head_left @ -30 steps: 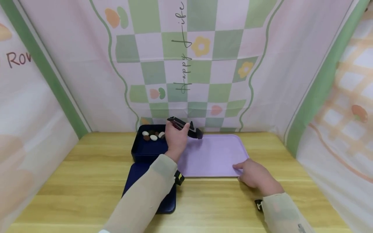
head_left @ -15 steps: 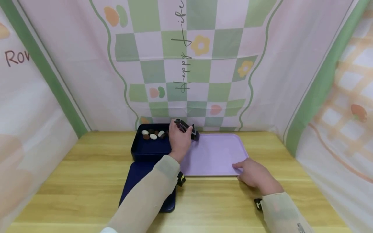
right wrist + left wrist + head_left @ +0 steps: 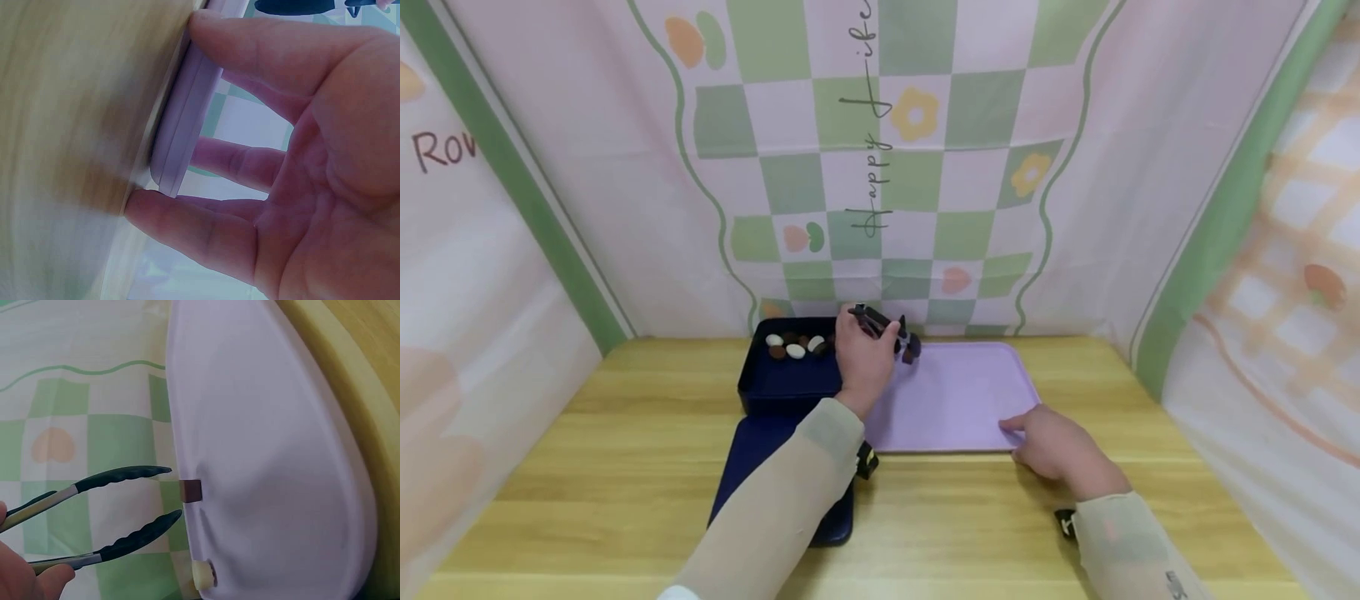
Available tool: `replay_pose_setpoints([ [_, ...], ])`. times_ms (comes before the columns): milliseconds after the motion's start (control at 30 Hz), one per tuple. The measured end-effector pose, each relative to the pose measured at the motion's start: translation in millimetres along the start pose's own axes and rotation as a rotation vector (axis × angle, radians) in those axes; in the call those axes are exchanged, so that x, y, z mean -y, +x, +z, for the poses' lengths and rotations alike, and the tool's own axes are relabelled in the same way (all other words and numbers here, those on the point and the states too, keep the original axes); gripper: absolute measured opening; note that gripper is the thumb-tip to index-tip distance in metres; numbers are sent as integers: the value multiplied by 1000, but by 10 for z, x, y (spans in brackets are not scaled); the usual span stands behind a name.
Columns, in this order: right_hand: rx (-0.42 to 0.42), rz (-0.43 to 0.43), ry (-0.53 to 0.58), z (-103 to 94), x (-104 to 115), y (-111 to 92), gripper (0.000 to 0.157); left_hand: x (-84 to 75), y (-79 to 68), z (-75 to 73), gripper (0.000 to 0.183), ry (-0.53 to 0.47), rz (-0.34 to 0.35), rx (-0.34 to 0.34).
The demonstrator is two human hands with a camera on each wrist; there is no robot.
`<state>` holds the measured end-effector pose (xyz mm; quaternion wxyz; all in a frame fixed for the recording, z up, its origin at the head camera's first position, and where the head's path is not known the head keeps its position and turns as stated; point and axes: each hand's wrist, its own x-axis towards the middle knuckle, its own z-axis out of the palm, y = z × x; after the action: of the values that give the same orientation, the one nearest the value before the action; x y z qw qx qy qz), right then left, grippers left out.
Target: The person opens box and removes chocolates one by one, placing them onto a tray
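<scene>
My left hand (image 3: 865,360) holds small black-headed tongs (image 3: 122,476) over the far left part of a lilac tray (image 3: 958,396). In the left wrist view their two arms stand apart, and a small brown block (image 3: 192,490) lies at the tray's rim just past the tips. A cream-coloured piece (image 3: 202,575) lies by the same rim, farther down in that view. With thumb and fingers around the tray's near right corner, my right hand (image 3: 1060,450) holds it; the right wrist view shows fingertips down at the table beside the tray's edge (image 3: 181,125).
Left of the tray stands a dark blue box (image 3: 790,385) with several white and brown pebble-like pieces (image 3: 795,351) inside. A flat dark blue lid (image 3: 752,446) lies in front of it, partly under my left forearm. A patterned curtain (image 3: 917,192) hangs behind the table.
My left hand has shifted slightly right with the tongs, whose tips have come apart. The brown block now shows below them at the tray. The right hand has stayed at its corner.
</scene>
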<state>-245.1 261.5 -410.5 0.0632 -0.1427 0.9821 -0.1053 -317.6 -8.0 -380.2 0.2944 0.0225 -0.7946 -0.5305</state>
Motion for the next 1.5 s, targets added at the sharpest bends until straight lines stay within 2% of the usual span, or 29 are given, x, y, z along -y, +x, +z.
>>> replay_pose_setpoints([
  [233,-3,-7,-1,-9,15,15,45,-77,58,-144,36,-85,24,-21],
  [433,0,-1,-2,7,5,15,46,-129,128,-353,36,-206,48,-25],
  [700,-7,-20,-12,4,-4,27,46,-60,342,-726,46,-182,119,-108],
  [867,-5,-14,-10,1,-2,25,46,61,502,-920,47,-242,147,-114],
  [1033,-4,-11,-8,2,-3,25,46,176,572,-1094,61,-251,79,-89],
  [1267,1,-12,-18,-8,5,24,46,317,587,-1232,63,-200,-36,-63],
  [1500,6,-13,-19,-15,10,18,46,472,608,-1288,63,-143,-56,-32],
])
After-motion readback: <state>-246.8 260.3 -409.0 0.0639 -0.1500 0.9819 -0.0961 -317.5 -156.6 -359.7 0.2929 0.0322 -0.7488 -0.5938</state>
